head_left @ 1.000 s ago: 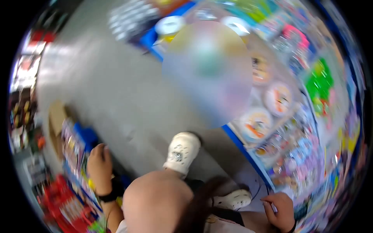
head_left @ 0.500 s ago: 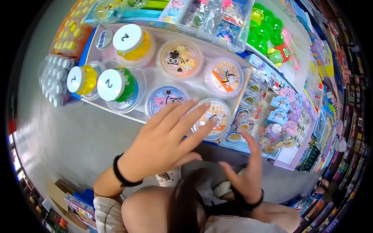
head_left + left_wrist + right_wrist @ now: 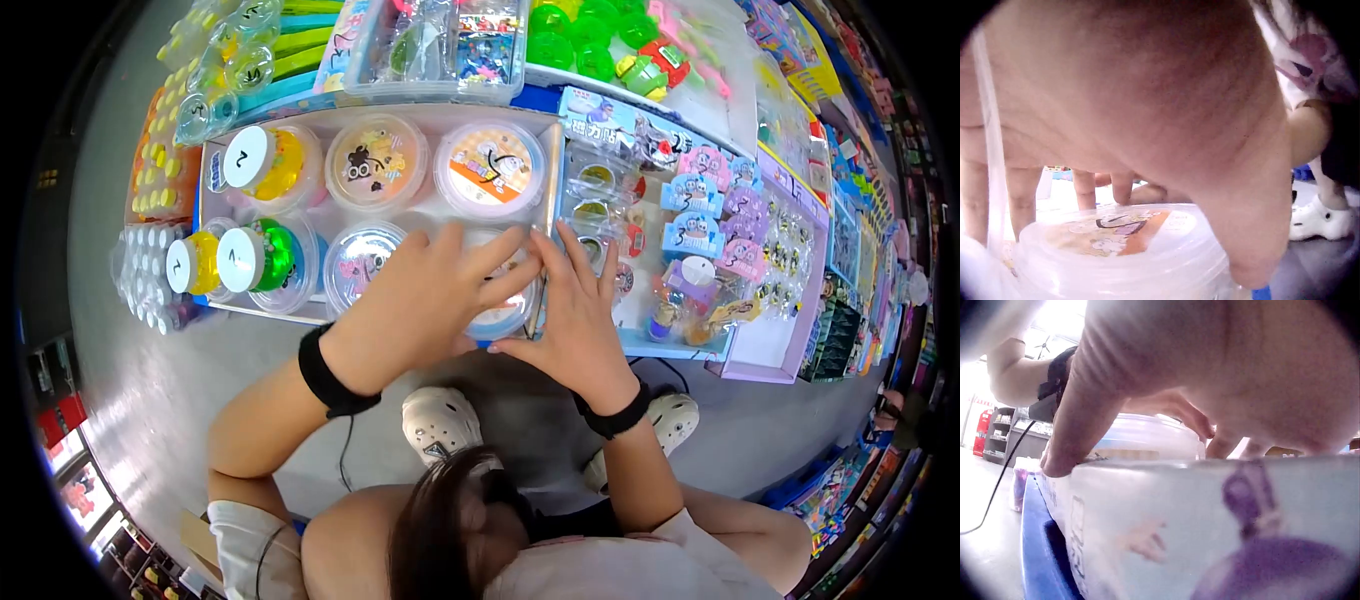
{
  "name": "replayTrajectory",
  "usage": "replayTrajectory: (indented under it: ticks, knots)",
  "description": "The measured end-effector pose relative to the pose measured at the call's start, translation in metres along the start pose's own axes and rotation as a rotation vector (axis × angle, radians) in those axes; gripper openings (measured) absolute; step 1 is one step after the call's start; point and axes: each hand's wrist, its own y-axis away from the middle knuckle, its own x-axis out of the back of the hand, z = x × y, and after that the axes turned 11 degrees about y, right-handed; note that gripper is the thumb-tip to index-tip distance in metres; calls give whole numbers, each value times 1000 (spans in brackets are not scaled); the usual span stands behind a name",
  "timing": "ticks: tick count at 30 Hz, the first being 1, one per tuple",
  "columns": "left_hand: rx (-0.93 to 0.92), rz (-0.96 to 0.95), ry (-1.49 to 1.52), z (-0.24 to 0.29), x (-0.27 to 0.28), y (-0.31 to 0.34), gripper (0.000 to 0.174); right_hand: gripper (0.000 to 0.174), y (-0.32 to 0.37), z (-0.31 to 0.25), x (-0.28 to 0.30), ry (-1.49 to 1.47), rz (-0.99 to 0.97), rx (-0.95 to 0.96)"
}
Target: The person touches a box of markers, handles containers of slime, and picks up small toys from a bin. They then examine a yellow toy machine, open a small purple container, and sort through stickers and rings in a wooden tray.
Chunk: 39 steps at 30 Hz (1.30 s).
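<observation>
Tub with the orange label: it's the clear round tub (image 3: 1116, 253), sitting upright with the lid up in the near right corner of the long box (image 3: 432, 122), and mostly hidden by a hand from above

Left hand: the left hand (image 3: 420, 290) is arched right over that tub, palm above the lid, fingers running over to the far and right side, thumb down on the near side, so the tub lies straight below the palm

Left grip: honestly can't tell from these views if thumb and fingers are really squeezing the rim or just hanging round it

Right hand: the right hand (image 3: 575, 325) is at the box's right wall, fingers straight and pointing away from the person, thumb stretched left around the near corner, not wrapped round anything

Which hand is nearer: left one by a lot imo, it's on top of the tub, while the right comes in from the side with its fingertips just beside the left's

Long axis: the tub is round so there isn't one from above, no good or bad way to turn it; the box runs left to right across the person

Tight side: to me the thing that matters is the space around the rim, since the blue-label tub (image 3: 352, 268) is just to the left and the box wall is just to the right, so near and far look like the easier sides for thumb and fingers
</observation>
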Motion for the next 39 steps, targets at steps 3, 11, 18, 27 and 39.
replayTrajectory:
  ticks: [3, 11, 18, 27, 39]
  knots:
    - [5, -95, 12, 0, 7, -7, 98, 105, 1, 3, -5, -63, 59, 20]
    - [2, 106, 268, 3, 31, -2, 102, 109, -2, 8, 1, -261, 113, 28]
    - [13, 248, 232, 15, 46, 6, 103, 107, -14, -5, 13, -355, 156, 20]
    - [-2, 326, 93, 25, 32, 10, 93, 97, -6, -8, 9, -501, 152, 1]
    - [143, 366, 157, 35, 16, 11, 87, 93, 0, -7, 1, -461, 164, -31]
